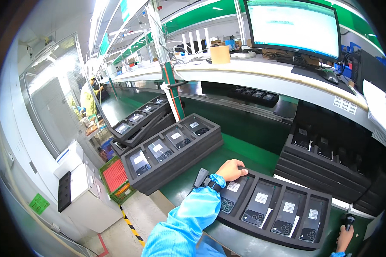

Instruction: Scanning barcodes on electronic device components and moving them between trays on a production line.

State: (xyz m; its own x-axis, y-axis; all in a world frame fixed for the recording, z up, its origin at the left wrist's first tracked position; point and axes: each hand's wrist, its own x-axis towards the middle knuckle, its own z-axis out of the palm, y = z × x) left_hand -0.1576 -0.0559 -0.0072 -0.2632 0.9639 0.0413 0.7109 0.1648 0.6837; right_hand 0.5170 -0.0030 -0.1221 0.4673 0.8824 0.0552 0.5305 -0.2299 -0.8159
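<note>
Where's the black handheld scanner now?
The black handheld scanner is at the head view's lower right, in the right hand, just right of the nearest foam phone tray.

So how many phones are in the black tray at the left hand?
4, side by side: the first phone is nearest the left hand, then the second phone, the third phone, and the fourth phone at the right end. None seems hidden.

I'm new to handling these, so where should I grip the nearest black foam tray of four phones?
Likely by the rims at both short ends of the long, flat, black foam tray, one hand from each side: its dark rectangular phones lie in open-topped pockets, so keep it level. The left hand is at its far-left corner.
</note>
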